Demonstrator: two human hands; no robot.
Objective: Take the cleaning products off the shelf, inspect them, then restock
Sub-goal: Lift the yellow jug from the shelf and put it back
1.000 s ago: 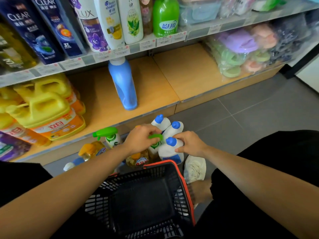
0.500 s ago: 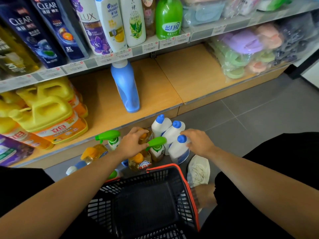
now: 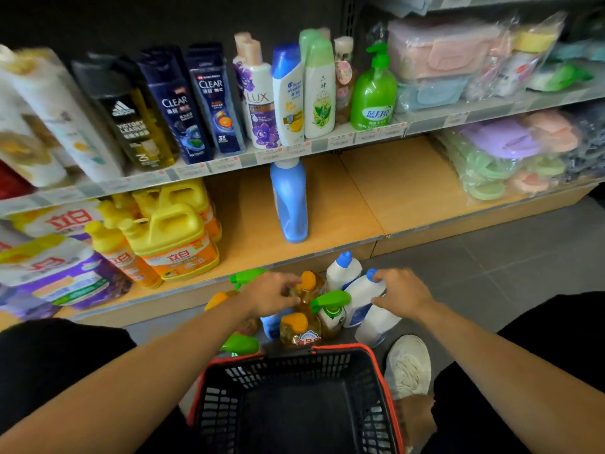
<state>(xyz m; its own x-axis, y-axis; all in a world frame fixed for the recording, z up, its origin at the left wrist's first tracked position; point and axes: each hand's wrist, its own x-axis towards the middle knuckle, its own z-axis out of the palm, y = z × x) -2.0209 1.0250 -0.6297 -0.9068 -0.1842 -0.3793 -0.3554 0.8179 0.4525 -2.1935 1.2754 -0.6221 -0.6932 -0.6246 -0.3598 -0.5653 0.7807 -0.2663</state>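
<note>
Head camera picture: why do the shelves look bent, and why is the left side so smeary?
Head view: the wide lens bows the shelf rail; the paper packs at the left edge are blurred, while the blue bottle mid-frame is fairly sharp; the back wall up top falls dark.

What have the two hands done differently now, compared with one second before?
The left hand moved off the green sprayer and now grips an orange-capped bottle. The right hand slid from the side of the white bottle onto its top. Blue bottle and basket stayed.
</note>
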